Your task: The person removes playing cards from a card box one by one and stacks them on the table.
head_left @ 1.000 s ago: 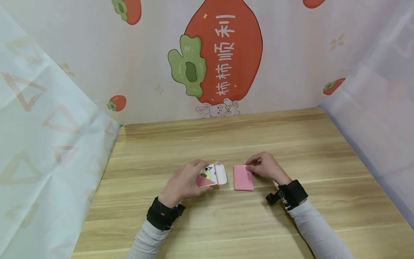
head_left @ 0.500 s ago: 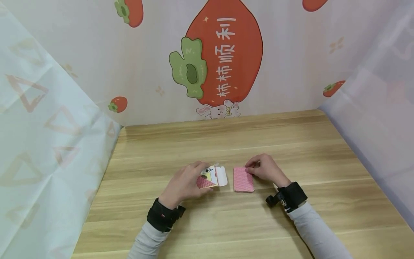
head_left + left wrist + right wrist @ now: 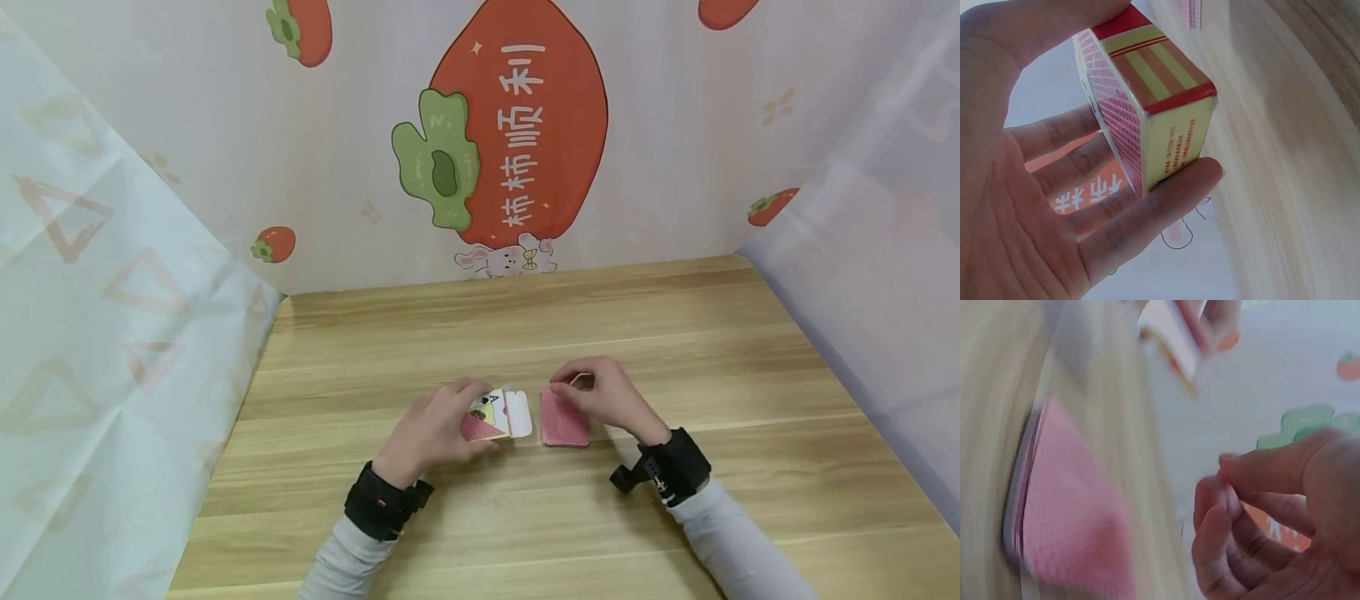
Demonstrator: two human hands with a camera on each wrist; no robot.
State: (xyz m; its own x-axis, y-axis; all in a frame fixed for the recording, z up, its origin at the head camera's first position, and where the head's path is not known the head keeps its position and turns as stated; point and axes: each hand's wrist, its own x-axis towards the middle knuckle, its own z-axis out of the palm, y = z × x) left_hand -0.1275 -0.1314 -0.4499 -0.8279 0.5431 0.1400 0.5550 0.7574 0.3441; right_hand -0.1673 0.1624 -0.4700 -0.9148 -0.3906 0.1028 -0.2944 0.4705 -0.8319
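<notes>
My left hand (image 3: pixel 431 427) grips a playing-card box (image 3: pixel 486 425) between thumb and fingers. The box has a pink patterned back and an ace picture, and its white end flap (image 3: pixel 519 414) stands open toward the right. In the left wrist view, the box's printed end (image 3: pixel 1175 144) shows, with a finger along its edge. A deck of playing cards (image 3: pixel 564 425), pink backs up, lies on the table just right of the flap. Over the deck's far right corner hovers my right hand (image 3: pixel 609 393). In the right wrist view its thumb and fingertips meet, apart from the deck, with nothing visible between them.
The wooden table (image 3: pixel 480 533) extends around both hands. A printed curtain (image 3: pixel 637 208) with a large persimmon closes off the back, and pale cloths hang at the left and right. A black camera strap sits on each wrist.
My right hand has lifted off the deck's corner and shifted left above it. The left hand and the box have edged slightly right. The deck stays in place.
</notes>
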